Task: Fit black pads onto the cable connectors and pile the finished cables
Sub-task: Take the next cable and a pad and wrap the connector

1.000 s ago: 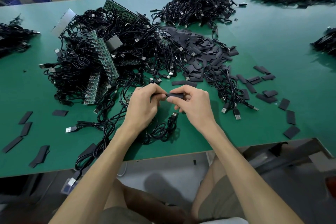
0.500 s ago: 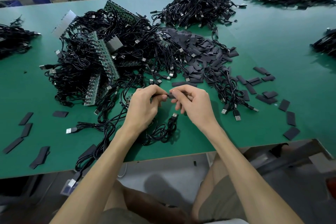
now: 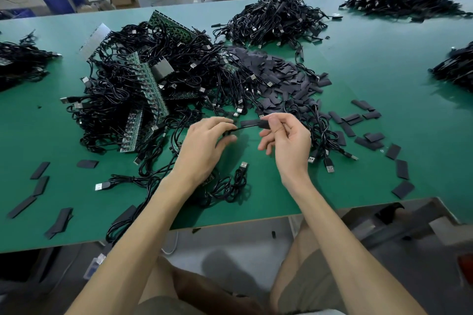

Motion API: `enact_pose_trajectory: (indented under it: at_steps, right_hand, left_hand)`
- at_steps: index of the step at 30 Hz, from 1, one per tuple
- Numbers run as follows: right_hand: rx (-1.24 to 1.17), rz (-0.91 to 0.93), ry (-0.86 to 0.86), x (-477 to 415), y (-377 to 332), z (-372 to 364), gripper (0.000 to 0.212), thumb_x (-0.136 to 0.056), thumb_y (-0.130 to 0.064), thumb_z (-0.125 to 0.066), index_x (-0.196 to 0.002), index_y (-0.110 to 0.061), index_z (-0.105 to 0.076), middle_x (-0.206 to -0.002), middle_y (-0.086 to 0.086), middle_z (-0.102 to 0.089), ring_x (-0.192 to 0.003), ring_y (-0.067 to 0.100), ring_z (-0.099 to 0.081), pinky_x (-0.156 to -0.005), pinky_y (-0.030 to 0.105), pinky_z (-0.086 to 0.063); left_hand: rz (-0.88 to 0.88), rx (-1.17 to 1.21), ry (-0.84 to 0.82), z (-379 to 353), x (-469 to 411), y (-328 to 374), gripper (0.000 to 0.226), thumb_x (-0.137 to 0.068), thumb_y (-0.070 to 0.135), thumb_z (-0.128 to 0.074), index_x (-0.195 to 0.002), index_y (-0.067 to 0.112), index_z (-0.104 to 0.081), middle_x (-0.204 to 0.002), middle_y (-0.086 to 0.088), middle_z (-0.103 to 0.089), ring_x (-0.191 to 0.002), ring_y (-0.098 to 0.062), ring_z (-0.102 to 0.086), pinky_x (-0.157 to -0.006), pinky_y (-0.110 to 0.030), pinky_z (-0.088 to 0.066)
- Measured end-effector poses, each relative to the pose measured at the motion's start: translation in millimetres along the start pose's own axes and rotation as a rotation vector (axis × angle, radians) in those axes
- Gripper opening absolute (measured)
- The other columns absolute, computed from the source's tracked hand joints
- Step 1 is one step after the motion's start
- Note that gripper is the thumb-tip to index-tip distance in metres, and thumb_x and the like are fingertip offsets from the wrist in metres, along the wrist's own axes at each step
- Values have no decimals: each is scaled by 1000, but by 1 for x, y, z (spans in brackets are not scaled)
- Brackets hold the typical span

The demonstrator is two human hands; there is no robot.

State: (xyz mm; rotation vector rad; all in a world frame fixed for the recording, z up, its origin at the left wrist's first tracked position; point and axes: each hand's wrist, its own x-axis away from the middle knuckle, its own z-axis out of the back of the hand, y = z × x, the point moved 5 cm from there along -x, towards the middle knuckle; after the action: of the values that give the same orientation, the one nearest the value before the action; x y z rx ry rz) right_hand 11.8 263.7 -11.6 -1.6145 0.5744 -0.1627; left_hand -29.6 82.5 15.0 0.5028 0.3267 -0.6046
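Right grip point(image 3: 286, 140) pinched the right end of a black pad point(image 3: 252, 123) between thumb and forefinger, its other fingers loosely curled below. Left grip point(image 3: 207, 146) pinched the thin cable point(image 3: 236, 129) just left of that pad. Both were held over the green bench point(image 3: 384, 59), near its front edge. The pad lay with its long axis running left to right, almost level, so it pointed straight from one grip to the other (the connector was hidden by the pad, and how far it was seated could not be told). By my judgement, any further push would run along that axis, left grip feeding toward right. A loose coil point(image 3: 225, 186) lay on the bench under the left wrist. A heap of cables point(image 3: 273, 20) at the far side, ahead and slightly right, looked the likely finished pile, which put the right grip nearer to it.
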Motion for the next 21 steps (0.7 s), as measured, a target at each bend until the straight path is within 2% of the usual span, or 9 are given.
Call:
enact_pose_trajectory:
  at_steps: [3, 5, 9, 13, 15, 18, 21]
  right_hand:
    - [-54, 20, 68, 0, -1, 4, 18, -107, -19, -55, -98, -12, -69, -68, 6, -67, -51, 23, -65, -46, 26, -46]
    - [-78, 18, 73, 0, -1, 5, 19, -107, -25, -54, -102, -13, -68, -69, 7, -68, -53, 24, -67, -46, 26, -47]
    - [-125, -63, 29, -2, 2, 0, 29, -108, -39, -48, -110, -13, -60, -75, 8, -72, -56, 22, -67, -46, 26, -47]
    - [-83, -88, -30, -3, 5, -5, 44, -111, -44, -34, -114, -10, -62, -79, 12, -74, -57, 23, -66, -45, 26, -44]
    - [14, -78, -37, -3, 8, -6, 37, -112, -38, -36, -112, -14, -64, -79, 10, -75, -56, 23, -67, -48, 27, -45]
    - [179, -105, -85, -4, 15, -10, 17, -109, -25, -47, -109, -17, -62, -77, 2, -75, -53, 18, -66, -53, 30, -45]
    - [259, -96, -161, -2, 16, -16, 20, -108, -30, -52, -110, -12, -62, -73, 0, -74, -52, 17, -64, -55, 29, -46]
  left_hand:
    - [-38, -13, -166, -2, -5, 3, 40, -93, 31, -71, -130, 17, -66, -138, 2, -61, -129, -20, -52, -112, -39, -39]
    - [-73, -14, -168, -1, -9, 7, 34, -93, 24, -72, -126, 14, -68, -136, 2, -63, -126, -21, -55, -109, -40, -42]
    - [5, 117, 42, 18, -24, 16, 16, -98, 26, -66, -107, 13, -70, -103, 4, -70, -91, -17, -64, -83, -42, -53]
    - [162, 422, 229, 38, -44, 31, 14, -100, 30, -65, -95, 18, -69, -81, 9, -71, -65, -8, -63, -61, -25, -52]
    - [223, 611, 252, 42, -56, 39, 22, -101, 31, -63, -92, 11, -68, -75, 2, -72, -53, -11, -61, -52, -26, -50]
    - [333, 896, 142, 34, -73, 51, 32, -102, 30, -62, -92, 1, -69, -71, -2, -71, -48, -15, -57, -51, -32, -51]
    - [391, 997, -5, 16, -83, 68, 33, -102, 31, -62, -87, 3, -70, -73, 0, -71, -48, -12, -55, -51, -26, -51]
